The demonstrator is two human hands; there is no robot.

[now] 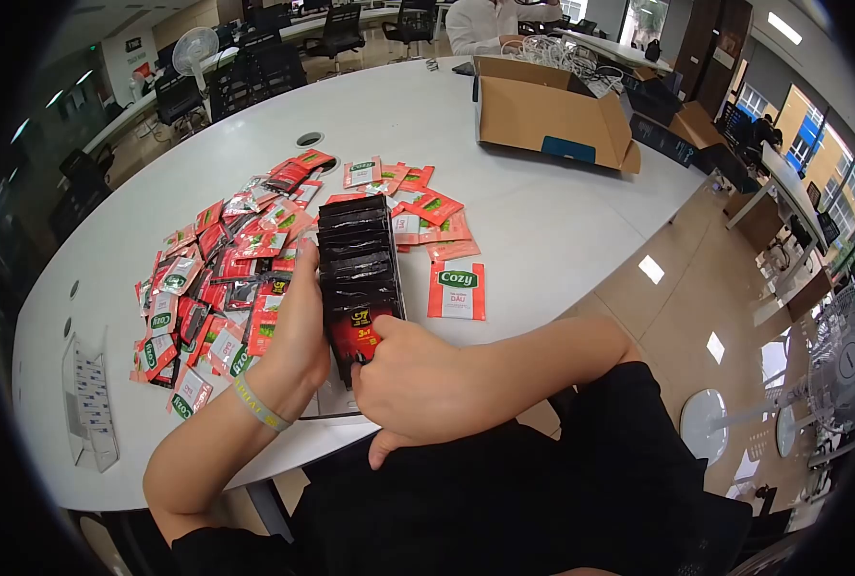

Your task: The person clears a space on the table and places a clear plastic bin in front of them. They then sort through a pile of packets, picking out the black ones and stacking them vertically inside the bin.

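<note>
A narrow box point(396, 278) packed with a row of dark coffee sachets point(355, 240) stands on the table in front of me. My left hand point(298, 322) lies along the box's left side, its fingers stretched out flat against it. At the near end, my right hand point(418, 374) pinches a red and black G7 3in1 coffee sachet point(358, 336) between thumb and fingers. Part of that sachet is hidden by the hand. Left of the box spreads a heap of red Cozy tea sachets point(180, 276) mixed with dark ones. More Cozy sachets point(457, 291) lie to the right.
An open cardboard box point(552, 115) sits on the white round table point(581, 230) at the far right, with white cables point(566, 58) behind it. A clear plastic holder point(89, 403) lies at the left. Across the table is a person in a white shirt point(475, 24).
</note>
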